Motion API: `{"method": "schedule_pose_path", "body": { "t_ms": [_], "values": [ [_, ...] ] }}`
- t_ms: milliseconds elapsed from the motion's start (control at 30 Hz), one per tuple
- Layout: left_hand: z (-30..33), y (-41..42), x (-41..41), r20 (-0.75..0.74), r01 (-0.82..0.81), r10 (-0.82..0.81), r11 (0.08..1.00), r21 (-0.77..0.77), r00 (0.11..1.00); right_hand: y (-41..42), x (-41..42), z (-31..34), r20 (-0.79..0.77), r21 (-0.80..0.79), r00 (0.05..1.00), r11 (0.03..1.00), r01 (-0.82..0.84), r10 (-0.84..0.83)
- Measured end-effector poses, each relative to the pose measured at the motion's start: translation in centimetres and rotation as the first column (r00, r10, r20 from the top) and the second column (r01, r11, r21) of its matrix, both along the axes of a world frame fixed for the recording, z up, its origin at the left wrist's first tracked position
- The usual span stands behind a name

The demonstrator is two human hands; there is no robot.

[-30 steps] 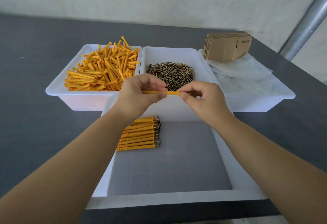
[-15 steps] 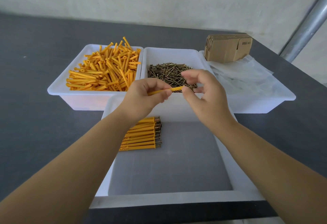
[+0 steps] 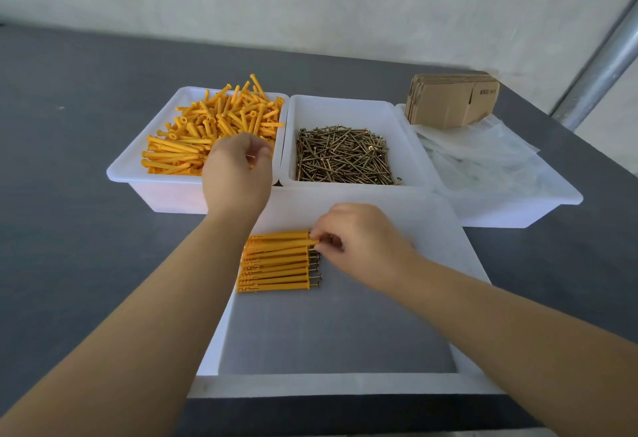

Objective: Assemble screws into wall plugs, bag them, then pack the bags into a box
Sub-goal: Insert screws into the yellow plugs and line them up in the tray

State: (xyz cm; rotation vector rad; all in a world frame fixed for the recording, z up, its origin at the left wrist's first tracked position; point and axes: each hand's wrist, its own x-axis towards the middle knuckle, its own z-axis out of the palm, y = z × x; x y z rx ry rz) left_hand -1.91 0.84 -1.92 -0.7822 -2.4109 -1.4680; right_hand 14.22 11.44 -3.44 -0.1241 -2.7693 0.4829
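Note:
My left hand (image 3: pixel 236 178) hovers over the near right corner of the white bin (image 3: pixel 124 174) of loose orange wall plugs (image 3: pixel 193 133). Its fingers curl downward and their tips are hidden. My right hand (image 3: pixel 362 240) pinches the screw-head end of an assembled plug (image 3: pixel 279 237), which lies at the far end of a row of assembled plugs (image 3: pixel 276 271) in the near white tray (image 3: pixel 459 253). A second white bin (image 3: pixel 345 100) of brass screws (image 3: pixel 341 155) stands behind the tray.
A third white bin at the right holds clear plastic bags (image 3: pixel 483 157), with a stack of flat cardboard boxes (image 3: pixel 448 100) at its far end. A metal pole (image 3: pixel 600 67) slants up at the far right. The dark grey table stretches to the left.
My hands have separated. The right hand carried the assembled plug down to the row in the near tray, while the left hand moved up and left over the plug bin.

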Motion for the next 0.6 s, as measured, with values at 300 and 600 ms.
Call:
{"method": "schedule_pose_path", "body": {
  "t_ms": [300,600],
  "values": [
    [-0.6,0.5,-0.1,-0.015,0.029,-0.036,0.936,-0.351,0.999,-1.3,-0.5,-2.1,0.143,-0.066,0.988,0.997,-0.049,0.058],
    [-0.6,1.0,0.0,-0.052,-0.041,0.014,0.824,-0.565,0.999,-1.0,-0.5,-1.7,0.141,-0.078,0.990,0.997,-0.008,0.019]
  ]
}}
